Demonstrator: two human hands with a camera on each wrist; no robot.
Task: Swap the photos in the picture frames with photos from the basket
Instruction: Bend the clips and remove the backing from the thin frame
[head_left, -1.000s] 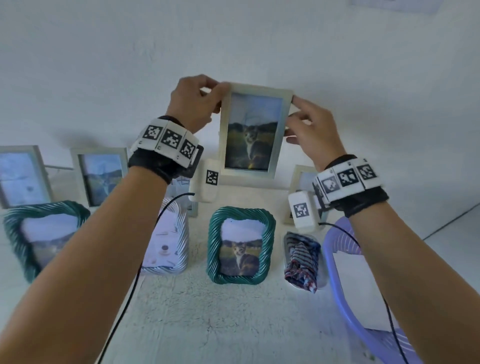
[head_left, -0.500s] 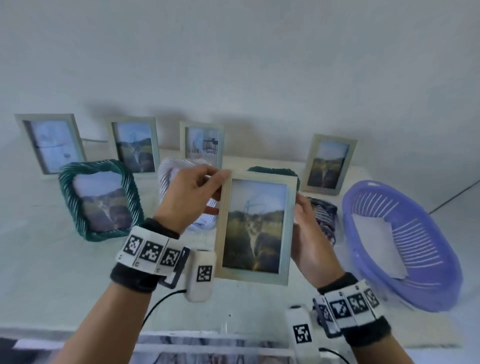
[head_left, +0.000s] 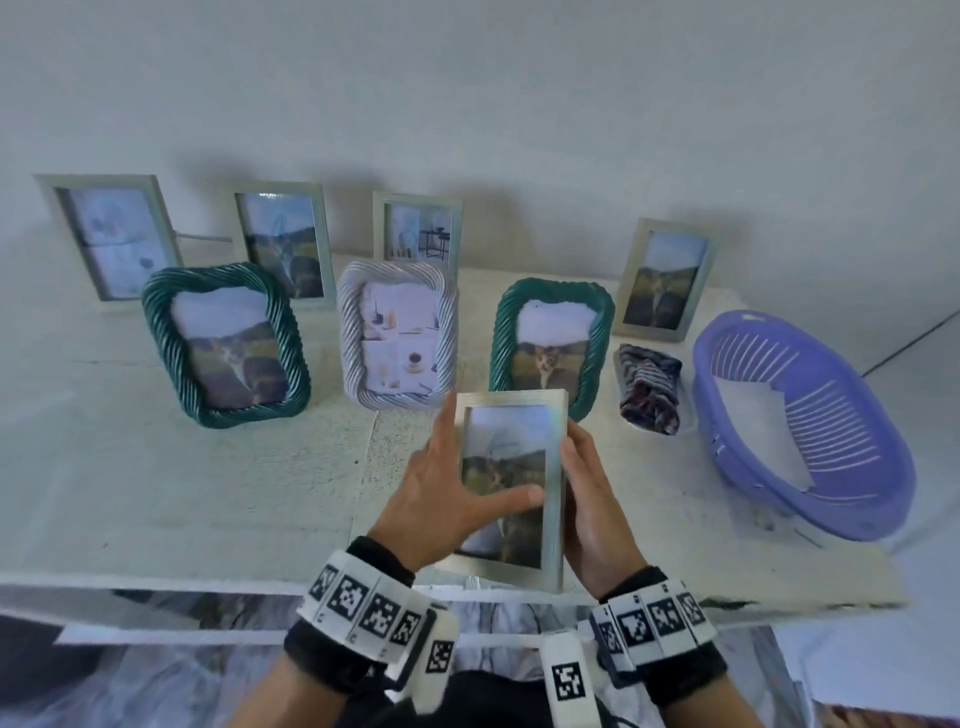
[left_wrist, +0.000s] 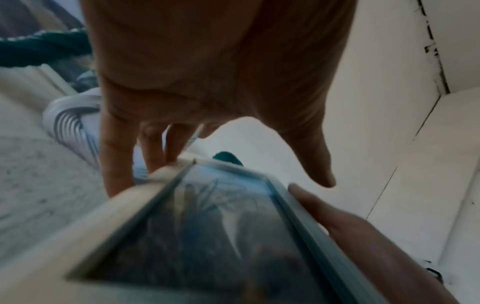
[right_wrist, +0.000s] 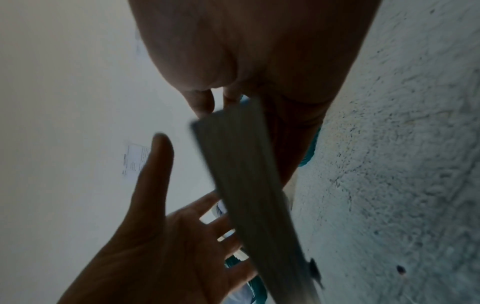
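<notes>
I hold a pale wooden picture frame (head_left: 506, 519) with a cat photo above the table's front edge, tilted back. My right hand (head_left: 589, 499) grips its right edge, thumb in front and fingers behind, as the right wrist view shows at the frame's side (right_wrist: 246, 185). My left hand (head_left: 441, 493) lies flat along the left edge with straight fingers, its thumb stretched across the glass. In the left wrist view the thumb hovers over the frame (left_wrist: 207, 236). The purple basket (head_left: 841, 410) at the right holds white photos (head_left: 763, 426).
Three twisted-rope frames stand mid-table: a green one (head_left: 226, 345), a white one (head_left: 397, 338) and another green one (head_left: 550, 332). Several wooden frames line the wall behind. A rolled striped cloth (head_left: 649, 387) lies beside the basket.
Both hands brought the wooden frame down from in front of the wall to the table's front edge. My left hand went from pinching the top corner to lying flat along the left side.
</notes>
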